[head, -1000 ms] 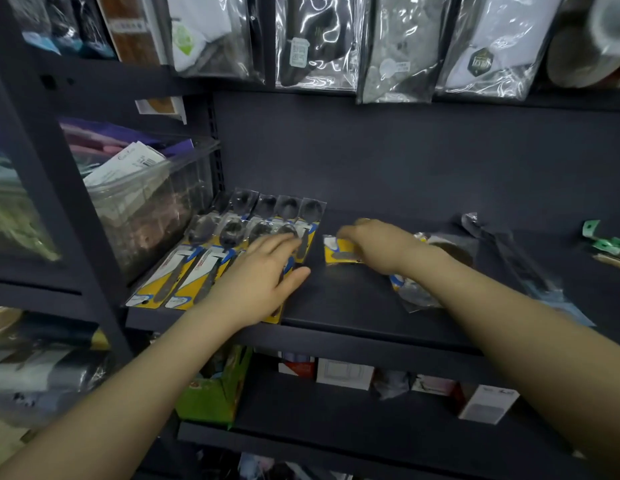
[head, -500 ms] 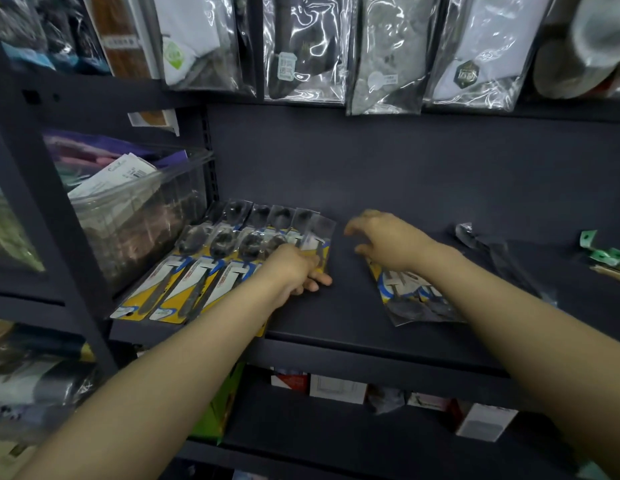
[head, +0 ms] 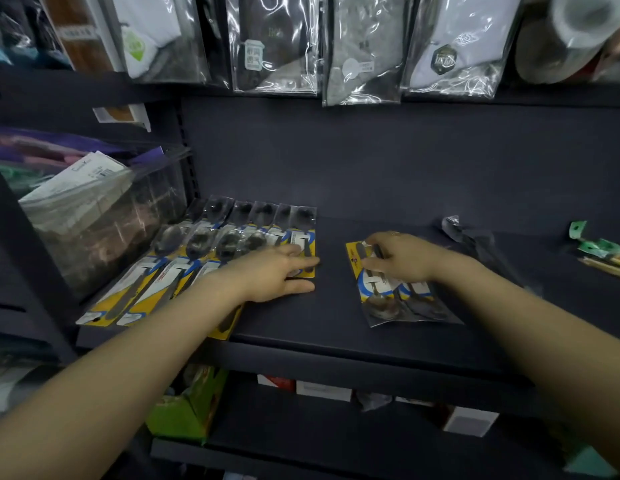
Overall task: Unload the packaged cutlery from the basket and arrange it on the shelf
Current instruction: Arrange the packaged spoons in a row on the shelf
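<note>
Several yellow-and-blue carded spoon packs point(head: 183, 258) lie in two overlapping rows at the left of the dark shelf point(head: 336, 327). My left hand point(head: 270, 271) rests flat on the rightmost packs of those rows, fingers straight. To the right, apart from the rows, two more spoon packs point(head: 388, 296) lie side by side with their spoon bowls toward the shelf's front edge. My right hand point(head: 402, 258) lies on their upper ends, fingers bent over the card. No basket is in view.
A clear plastic bin point(head: 104, 216) of packaged goods stands left of the rows. An empty clear wrapper point(head: 474, 237) and green-tagged items point(head: 599, 247) lie at the right. Bagged socks point(head: 273, 43) hang above. Boxes sit on the lower shelf point(head: 322, 389).
My left hand has flattened out on the end of the rows. My right hand came back down onto the two loose packs, which now lie a little further left with a yellow card end showing.
</note>
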Demonstrator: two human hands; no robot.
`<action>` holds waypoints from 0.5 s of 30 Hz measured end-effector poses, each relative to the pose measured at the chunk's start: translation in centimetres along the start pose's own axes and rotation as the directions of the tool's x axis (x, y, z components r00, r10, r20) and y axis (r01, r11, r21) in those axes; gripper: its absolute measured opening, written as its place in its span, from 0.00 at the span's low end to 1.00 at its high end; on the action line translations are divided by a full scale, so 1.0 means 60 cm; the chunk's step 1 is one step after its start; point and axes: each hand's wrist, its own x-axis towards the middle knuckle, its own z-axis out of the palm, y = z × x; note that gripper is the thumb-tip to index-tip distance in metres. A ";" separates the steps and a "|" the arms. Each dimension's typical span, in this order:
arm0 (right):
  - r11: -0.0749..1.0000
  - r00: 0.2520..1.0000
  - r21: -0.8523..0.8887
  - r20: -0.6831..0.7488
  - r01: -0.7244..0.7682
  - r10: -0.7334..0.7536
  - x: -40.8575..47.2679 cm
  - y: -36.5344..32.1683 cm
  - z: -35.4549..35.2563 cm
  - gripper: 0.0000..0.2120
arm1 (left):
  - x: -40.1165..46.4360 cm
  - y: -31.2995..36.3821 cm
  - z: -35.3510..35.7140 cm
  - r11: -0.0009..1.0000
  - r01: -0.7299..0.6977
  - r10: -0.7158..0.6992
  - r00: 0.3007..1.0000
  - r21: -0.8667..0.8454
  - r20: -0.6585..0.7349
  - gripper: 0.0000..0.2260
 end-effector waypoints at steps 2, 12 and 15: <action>0.997 0.998 0.043 0.011 -0.060 0.060 0.011 0.004 0.001 0.20 | 0.011 -0.002 0.008 0.997 -0.023 0.024 1.000 0.075 -0.011 0.21; 0.967 0.994 0.232 0.013 -0.106 0.106 0.032 -0.022 0.013 0.29 | 0.034 -0.024 0.012 0.999 -0.036 0.035 0.998 -0.009 -0.053 0.21; 0.966 0.998 0.259 -0.045 -0.025 0.038 0.031 -0.044 0.001 0.16 | 0.017 -0.020 0.005 0.988 -0.056 0.014 0.960 -0.142 -0.281 0.25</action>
